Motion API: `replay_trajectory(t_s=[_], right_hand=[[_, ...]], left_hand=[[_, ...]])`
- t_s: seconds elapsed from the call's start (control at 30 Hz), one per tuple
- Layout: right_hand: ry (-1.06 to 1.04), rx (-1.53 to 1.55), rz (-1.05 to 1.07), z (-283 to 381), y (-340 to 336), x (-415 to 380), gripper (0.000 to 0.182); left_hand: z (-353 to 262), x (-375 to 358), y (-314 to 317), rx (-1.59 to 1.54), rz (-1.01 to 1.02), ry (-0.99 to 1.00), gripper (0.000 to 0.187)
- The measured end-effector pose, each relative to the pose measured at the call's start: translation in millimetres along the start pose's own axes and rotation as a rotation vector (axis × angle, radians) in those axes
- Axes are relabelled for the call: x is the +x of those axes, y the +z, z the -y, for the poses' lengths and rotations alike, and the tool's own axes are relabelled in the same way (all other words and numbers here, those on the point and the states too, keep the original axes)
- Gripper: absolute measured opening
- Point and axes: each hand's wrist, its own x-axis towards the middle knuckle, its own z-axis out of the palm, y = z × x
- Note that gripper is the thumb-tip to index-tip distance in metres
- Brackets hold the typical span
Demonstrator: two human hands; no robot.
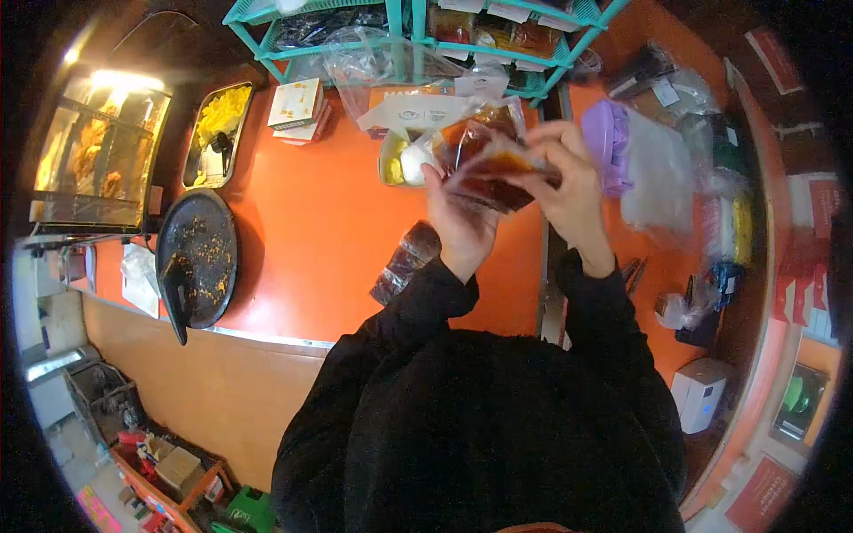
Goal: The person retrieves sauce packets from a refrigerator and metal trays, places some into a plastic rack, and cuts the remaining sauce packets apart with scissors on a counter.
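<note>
In the head view, a dark plastic piece (pixel 407 264) lies on the orange counter (pixel 302 240) near the left wrist. Just beyond, the left hand (pixel 460 220) grips brown-filled packets (pixel 491 167) from below, above the counter; the right hand (pixel 569 182) pinches their other side. Behind sits an open box (pixel 386 169), then teal racks (pixel 402 40).

This seems to be a small food shop: at the orange counter (pixel 302 222) I see a lit glass food case (pixel 89 214) and an open meal box (pixel 383 162).
</note>
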Motion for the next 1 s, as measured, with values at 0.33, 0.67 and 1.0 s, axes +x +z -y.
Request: replay_trajectory(t_s=[0.33,0.67,1.0], right_hand=[[-0.313,0.204,0.127,0,1,-5,0.019],[0.037,0.087,-0.434,-12,28,17,0.041],[0.187,0.625,-0.265,-73,9,65,0.044]], left_hand=[[-11,3,-6,0.028,-0.166,0.093,0.067],[-2,3,-3,0.091,0.046,0.138,0.060],[-16,100,23,0.706,0.239,-0.118,0.065]])
